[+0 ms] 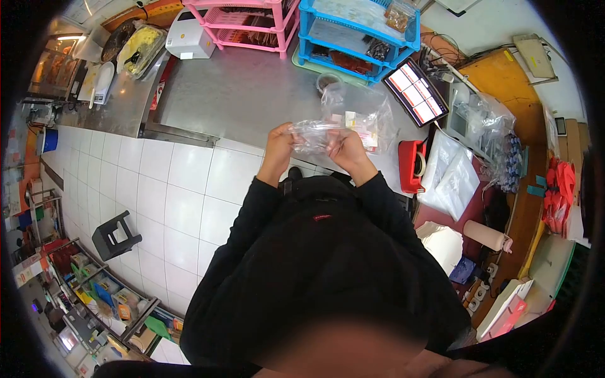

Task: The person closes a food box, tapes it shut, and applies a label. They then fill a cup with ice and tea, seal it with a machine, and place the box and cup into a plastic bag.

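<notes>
Between my two hands, over the front edge of the metal counter, is a clear plastic bag (310, 135). My left hand (278, 146) grips its left side with fingers closed. On its right side, my right hand (346, 150) pinches the plastic. Just beyond my right hand, another clear bag (378, 116) lies on the counter with white and yellow labelled items (364, 129) at it. A small round tub (329, 83) stands behind that bag. What the bag in my hands contains, if anything, cannot be made out.
Blue tiered trays (359, 44) and pink trays (249, 28) stand at the counter's back. A tablet (417, 91), a red tape dispenser (409, 167) and white plastic bags (449, 173) are at the right. A white printer (189, 38) sits back left; a dark stool (116, 236) is on the floor.
</notes>
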Demonstrator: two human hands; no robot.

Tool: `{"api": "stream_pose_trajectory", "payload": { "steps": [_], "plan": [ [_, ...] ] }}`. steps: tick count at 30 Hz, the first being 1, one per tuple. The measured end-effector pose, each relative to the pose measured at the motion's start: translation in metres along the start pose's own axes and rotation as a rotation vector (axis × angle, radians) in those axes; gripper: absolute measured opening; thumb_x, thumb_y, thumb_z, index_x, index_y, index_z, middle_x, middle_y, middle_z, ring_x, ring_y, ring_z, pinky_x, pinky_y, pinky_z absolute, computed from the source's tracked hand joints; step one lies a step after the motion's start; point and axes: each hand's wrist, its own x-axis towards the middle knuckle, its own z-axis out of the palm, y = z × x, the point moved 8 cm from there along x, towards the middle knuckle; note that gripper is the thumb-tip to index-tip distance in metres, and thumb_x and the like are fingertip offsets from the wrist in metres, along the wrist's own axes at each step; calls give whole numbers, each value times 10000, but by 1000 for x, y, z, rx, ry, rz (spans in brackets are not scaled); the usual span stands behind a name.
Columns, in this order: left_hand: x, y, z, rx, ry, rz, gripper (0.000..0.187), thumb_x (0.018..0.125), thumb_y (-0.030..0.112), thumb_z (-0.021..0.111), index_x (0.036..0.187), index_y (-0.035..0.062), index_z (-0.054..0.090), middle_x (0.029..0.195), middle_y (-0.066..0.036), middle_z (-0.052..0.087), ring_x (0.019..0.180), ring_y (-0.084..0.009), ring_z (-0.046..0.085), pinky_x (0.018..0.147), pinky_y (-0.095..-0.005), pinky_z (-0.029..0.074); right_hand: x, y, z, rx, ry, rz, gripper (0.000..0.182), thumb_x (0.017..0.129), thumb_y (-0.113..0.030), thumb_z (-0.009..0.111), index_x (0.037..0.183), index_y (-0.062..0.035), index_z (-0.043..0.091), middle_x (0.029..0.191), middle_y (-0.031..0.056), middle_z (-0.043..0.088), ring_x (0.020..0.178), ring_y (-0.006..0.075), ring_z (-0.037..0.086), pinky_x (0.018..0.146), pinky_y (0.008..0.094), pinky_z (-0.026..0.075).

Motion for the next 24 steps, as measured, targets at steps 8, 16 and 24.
{"api": "stream_pose_trajectory", "payload": {
  "steps": [8, 16, 24],
  "plan": [
    [-16, 4, 19, -744, -278, -328, 397, 777, 2, 471, 1172, 28, 508, 963, -82, 601, 877, -186, 582, 818, -368, 468, -21, -30, 27, 46, -212, -119, 167, 870, -71, 483, 988, -64, 600, 654, 25, 507, 589, 161, 495, 607, 312, 441],
    [-8, 19, -23, -306, 121, 185, 593, 735, -80, 617, 1240, 217, 524, 906, -56, 577, 781, -155, 558, 747, -326, 457, -5, -11, 74, -1770, -87, -846, 296, 766, 2, 588, 1060, -31, 579, 1026, 199, 520, 820, 316, 564, 784, 369, 468],
    [-22, 16, -75, 1153, 520, 389, 619, 607, 87, 778, 1199, 114, 598, 1140, -238, 510, 1059, -393, 524, 895, -407, 456, 80, 32, 83, -1886, -330, -482, 383, 681, -58, 707, 1051, -95, 611, 1036, 192, 502, 895, 320, 565, 803, 355, 468]
  ]
}}
